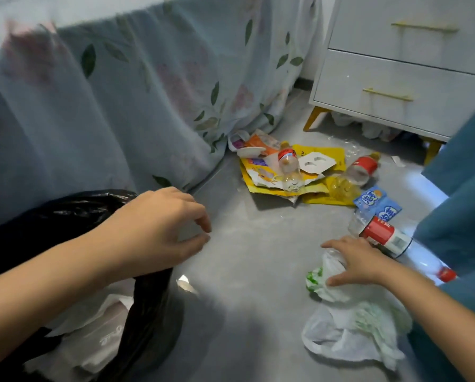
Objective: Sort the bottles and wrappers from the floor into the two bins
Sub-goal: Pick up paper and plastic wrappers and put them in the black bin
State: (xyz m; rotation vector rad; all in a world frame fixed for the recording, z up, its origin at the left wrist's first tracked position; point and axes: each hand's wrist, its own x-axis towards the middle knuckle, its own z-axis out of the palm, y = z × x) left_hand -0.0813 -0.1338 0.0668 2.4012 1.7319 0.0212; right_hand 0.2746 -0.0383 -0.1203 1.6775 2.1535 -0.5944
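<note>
My left hand (159, 230) hovers over the rim of a bin lined with a black bag (148, 312), fingers loosely curled and holding nothing. My right hand (360, 261) rests on a white and green plastic bag (352, 326) on the floor, fingers spread over its bunched top. A clear bottle with a red label (396, 244) lies just right of that hand. Further off, two more red-labelled bottles (288, 166) (361, 169) lie on yellow wrappers (322, 157). A blue wrapper (377, 204) lies between them and the near bottle.
White paper and wrappers sit inside the black-lined bin (93, 334). A floral bedspread (120, 106) hangs on the left. A white nightstand with gold legs (396, 86) stands at the back right, and teal fabric (465, 202) borders the right. Grey floor (244, 257) shows between.
</note>
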